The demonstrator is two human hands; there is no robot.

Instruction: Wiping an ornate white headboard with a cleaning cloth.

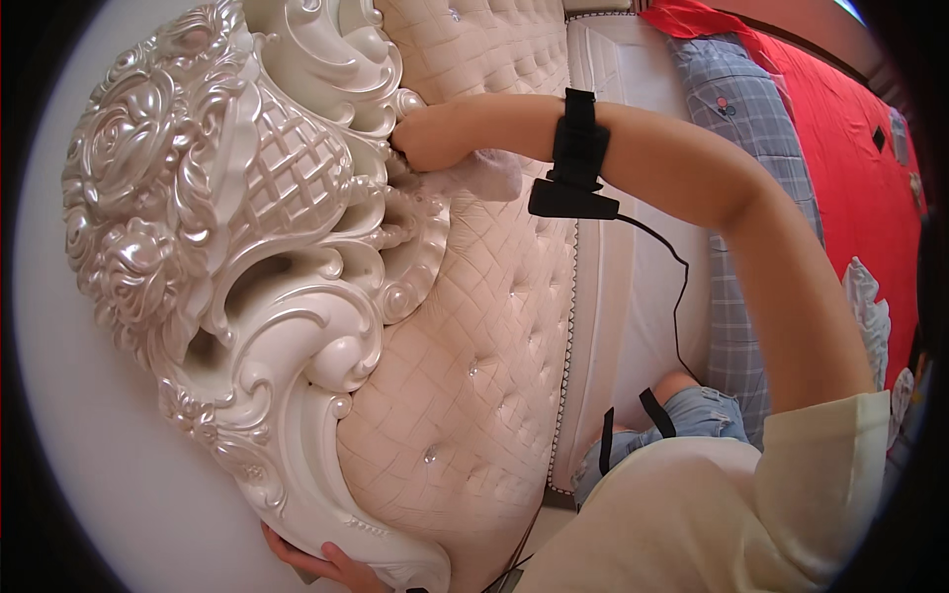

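My right hand (431, 141) is closed around a pale pinkish cloth (493, 174), with its fingers pressed against the carved ornament of the headboard. Pearly white roses, scrolls and a lattice panel (296, 159) make up this ornament. Low in the view, my left hand (326, 567) holds the outer edge of the headboard's white frame (296, 474), thumb on the carving; part of the hand is cut off by the picture's rim. Beside the ornament lies the tufted beige upholstery (474, 311) with shiny buttons. A black strap with a device and cable (574, 200) is on my right forearm.
A pale wall (111, 459) stands behind the headboard. Beyond the padded, stud-trimmed panel lie a grey checked pillow or cushion (730, 126) and a red bed cover (830, 148). My knees, in torn denim (697, 419), rest near the bed's pale surface. The black cable hangs from my forearm.
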